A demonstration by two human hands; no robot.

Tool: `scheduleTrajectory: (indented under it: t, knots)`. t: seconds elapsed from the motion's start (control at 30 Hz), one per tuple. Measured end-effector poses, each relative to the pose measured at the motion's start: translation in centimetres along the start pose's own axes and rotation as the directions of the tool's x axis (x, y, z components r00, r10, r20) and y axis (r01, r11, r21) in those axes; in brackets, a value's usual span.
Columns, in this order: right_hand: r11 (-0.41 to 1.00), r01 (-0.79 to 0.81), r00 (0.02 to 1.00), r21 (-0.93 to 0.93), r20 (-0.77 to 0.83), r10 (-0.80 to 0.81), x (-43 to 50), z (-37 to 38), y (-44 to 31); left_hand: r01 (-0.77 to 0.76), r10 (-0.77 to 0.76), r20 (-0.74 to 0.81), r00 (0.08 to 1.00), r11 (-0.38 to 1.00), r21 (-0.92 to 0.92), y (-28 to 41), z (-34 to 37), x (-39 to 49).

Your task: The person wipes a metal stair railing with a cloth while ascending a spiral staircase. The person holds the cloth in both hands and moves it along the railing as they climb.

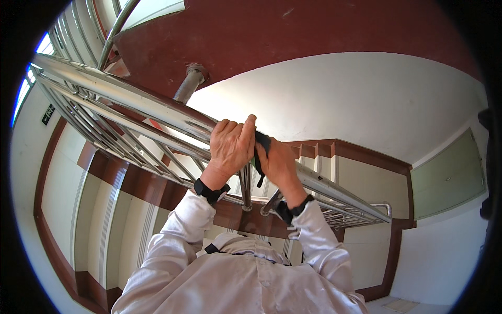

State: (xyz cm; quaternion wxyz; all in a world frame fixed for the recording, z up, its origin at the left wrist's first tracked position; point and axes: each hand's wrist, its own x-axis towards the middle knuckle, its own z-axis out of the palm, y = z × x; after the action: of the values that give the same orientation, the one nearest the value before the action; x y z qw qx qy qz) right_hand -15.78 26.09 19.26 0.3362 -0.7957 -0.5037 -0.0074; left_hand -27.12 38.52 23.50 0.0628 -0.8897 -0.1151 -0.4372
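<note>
A thick stainless-steel handrail slants across the stairwell in front of me. My left hand lies over it, its fingers curled across the top of the tube. Just to the right, my right hand grips a dark cloth against the same rail. A black strip of the cloth hangs below, between the two hands, and a little green shows at its edge. Most of the cloth is hidden under the right hand. Both wrists wear black bands.
Thinner metal bars run under the handrail. Tiled stairs with brown edging descend on the left; more steps show beyond the rail. A steel stub joins the rail to a dark red stair side. A greenish panel stands right.
</note>
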Motion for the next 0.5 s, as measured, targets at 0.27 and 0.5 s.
scheduleTrajectory:
  t: [0.27, 0.5]
  knots:
    - [0.984, 0.060, 0.945, -0.166, -0.308, -0.109, -8.2, 1.0, 5.2, -0.050, 0.050, -0.062, 0.997, 0.999, 0.012, -0.3, 0.6, 0.0]
    - [0.956, -0.227, 0.890, -0.184, -0.438, 0.127, -12.5, -0.3, 14.8, -0.065, 0.065, -0.082, 0.995, 0.998, 0.004, -0.4, 0.7, -0.1]
